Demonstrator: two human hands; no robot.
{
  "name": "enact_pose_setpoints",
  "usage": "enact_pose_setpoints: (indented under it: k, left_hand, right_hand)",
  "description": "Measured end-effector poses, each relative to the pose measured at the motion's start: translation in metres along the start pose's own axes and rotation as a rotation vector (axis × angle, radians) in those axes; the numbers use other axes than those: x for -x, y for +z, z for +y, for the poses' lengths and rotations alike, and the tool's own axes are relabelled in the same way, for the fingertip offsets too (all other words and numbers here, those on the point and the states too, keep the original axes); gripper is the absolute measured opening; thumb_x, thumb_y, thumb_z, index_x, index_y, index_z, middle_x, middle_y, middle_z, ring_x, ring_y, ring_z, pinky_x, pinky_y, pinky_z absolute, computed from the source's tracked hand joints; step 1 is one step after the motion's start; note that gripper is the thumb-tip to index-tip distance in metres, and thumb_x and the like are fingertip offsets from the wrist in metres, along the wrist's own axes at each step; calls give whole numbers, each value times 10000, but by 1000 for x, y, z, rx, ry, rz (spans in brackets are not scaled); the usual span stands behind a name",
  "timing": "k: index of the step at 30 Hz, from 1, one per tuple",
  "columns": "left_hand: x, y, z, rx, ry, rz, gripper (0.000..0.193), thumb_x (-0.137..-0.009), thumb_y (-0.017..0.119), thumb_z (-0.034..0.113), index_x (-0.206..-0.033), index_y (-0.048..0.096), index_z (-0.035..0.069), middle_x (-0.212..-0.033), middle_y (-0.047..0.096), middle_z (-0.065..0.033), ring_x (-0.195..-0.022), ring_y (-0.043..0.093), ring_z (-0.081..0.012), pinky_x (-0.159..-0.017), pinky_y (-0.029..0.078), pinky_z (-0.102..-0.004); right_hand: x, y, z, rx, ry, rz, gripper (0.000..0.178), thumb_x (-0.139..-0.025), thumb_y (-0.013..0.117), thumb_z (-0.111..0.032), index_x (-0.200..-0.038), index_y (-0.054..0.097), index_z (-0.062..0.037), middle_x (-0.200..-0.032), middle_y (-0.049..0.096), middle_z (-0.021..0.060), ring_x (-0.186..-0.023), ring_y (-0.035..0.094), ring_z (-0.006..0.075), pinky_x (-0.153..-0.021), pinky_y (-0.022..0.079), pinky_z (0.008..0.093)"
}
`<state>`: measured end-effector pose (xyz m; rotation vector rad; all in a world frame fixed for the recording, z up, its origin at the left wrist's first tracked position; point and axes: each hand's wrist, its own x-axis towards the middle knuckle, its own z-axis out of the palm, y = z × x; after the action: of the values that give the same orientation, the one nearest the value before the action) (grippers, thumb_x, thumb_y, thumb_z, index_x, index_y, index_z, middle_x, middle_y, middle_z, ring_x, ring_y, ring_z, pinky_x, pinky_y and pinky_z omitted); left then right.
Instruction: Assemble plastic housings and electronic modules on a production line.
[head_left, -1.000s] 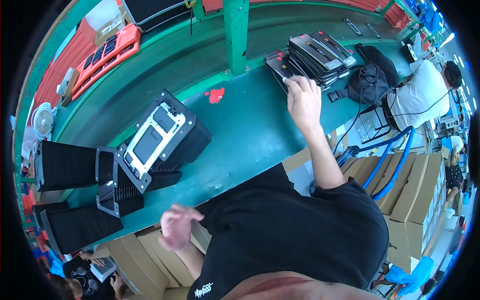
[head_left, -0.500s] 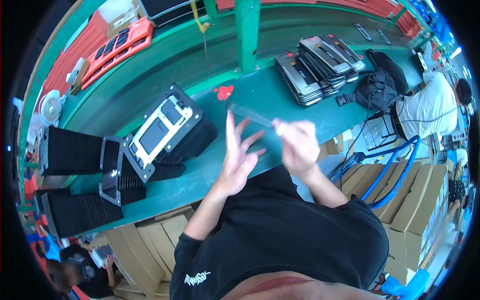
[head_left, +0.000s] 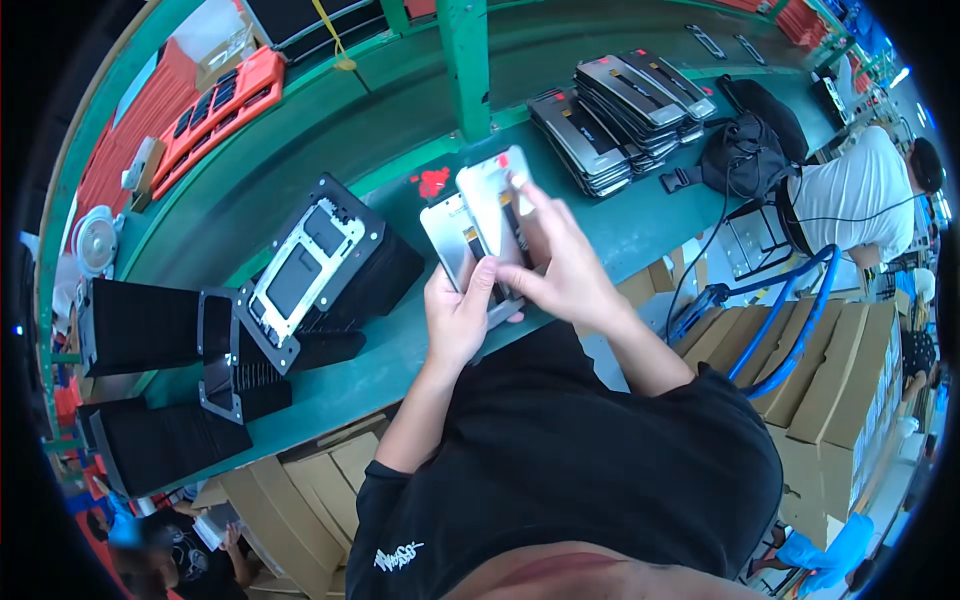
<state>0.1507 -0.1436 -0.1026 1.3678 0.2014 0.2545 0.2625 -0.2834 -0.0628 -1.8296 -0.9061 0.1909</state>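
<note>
Over the green bench I hold two thin silver phone display panels, fanned apart in front of me. My left hand (head_left: 458, 322) grips the lower part of the left panel (head_left: 445, 222), its thumb lying across the front. The fingers of my right hand (head_left: 575, 268) are bent round the right edge of the other panel (head_left: 484, 187), which has a small red mark near its top. The lower ends of both panels overlap between my hands and are partly hidden by my fingers. Bits of red material (head_left: 433, 182) lie on the bench just beyond the panels.
Stacks of similar panels (head_left: 600, 150) stand at the far right, beside a black bag (head_left: 745, 150). To the left, a white frame (head_left: 340, 238) rests on a black block, near black stacked trays (head_left: 145, 325). Cardboard boxes (head_left: 800, 400) flank me; a co-worker in white (head_left: 850, 200) is at the right.
The panel in my right hand, seen nearly edge-on before, now faces up as two fanned panels. My left hand, open with spread fingers earlier, has closed on one of them.
</note>
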Motion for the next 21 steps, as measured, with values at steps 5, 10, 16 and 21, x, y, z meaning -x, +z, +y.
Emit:
enact_pose_setpoints:
  k: [5, 10, 16, 21]
  left_hand:
    - [15, 10, 20, 283, -82, -119, 424, -1094, 435, 233, -1426, 374, -22, -1387, 557, -185, -1037, 694, -234, -637, 621, -310]
    - [24, 15, 30, 329, -61, -94, 463, -1107, 376, 303, -1444, 361, -15, -1399, 550, -196, -1059, 681, -239, -647, 627, -321]
    - [32, -17, 21, 322, 95, -82, 604, -1093, 324, 457, -1495, 337, 7, -1418, 502, -198, -1034, 656, -236, -736, 595, -346]
    - [30, -22, 22, -247, 298, 32, 787, -1046, 362, 585, -1577, 251, 15, -1403, 440, -214, -967, 616, -223, -770, 533, -352]
  right_hand:
    - [-52, -54, 31, 415, 149, 47, 815, -774, 793, -259, -1464, 426, -25, -1227, 538, 293, -1111, 568, 429, -971, 493, 425]
    - [-100, -61, 69, 1103, 113, 51, 540, -826, 735, -195, -1307, 589, 1, -1167, 589, 284, -1064, 612, 413, -909, 523, 476]
    - [-65, -23, -1, 202, -255, -22, 301, -946, 650, -95, -1227, 636, 9, -1169, 646, 155, -993, 660, 222, -810, 532, 315]
    - [-28, 35, -47, -724, -1, -109, 243, -1001, 636, -113, -1215, 631, 3, -1082, 665, 57, -879, 638, 91, -732, 504, 219]
